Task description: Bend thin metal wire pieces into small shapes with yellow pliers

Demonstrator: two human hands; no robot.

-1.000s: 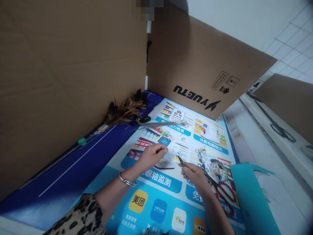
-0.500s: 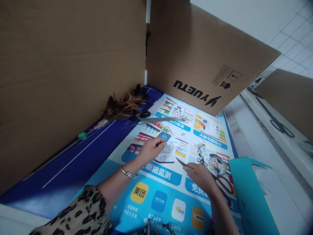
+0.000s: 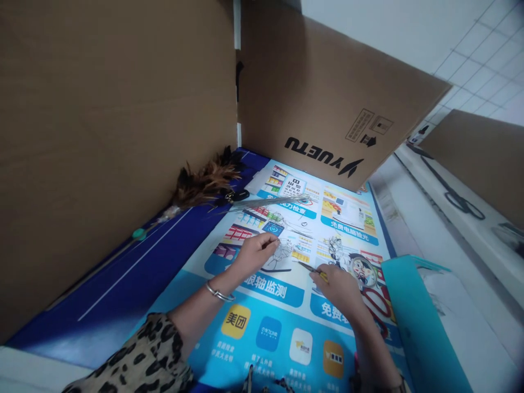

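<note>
Pinched in the fingertips of my left hand (image 3: 257,252) is a thin wire piece (image 3: 283,250), bent into rounded loops; its exact shape is hard to make out. My right hand (image 3: 338,286) grips narrow-nosed pliers (image 3: 309,267) with some yellow on the handle. Their tip points left toward the wire piece, a little apart from it. Beyond my hands, a bundle of straight silvery wires (image 3: 278,201) lies across the poster (image 3: 286,311). More bent wire shapes (image 3: 335,248) rest on it past my right hand. Red-handled scissors (image 3: 379,305) lie partly behind my right wrist.
Cardboard panels (image 3: 327,82) stand at the left and back. A feather duster (image 3: 204,180) leans along the left one, with a black key fob (image 3: 240,195) near it. At the right is a teal box (image 3: 421,322); a white ledge (image 3: 442,185) with dark scissors (image 3: 462,202) runs beyond.
The view has shifted slightly. My right hand has turned a little, showing the pliers' yellow handle part. My left hand keeps its pinch.
</note>
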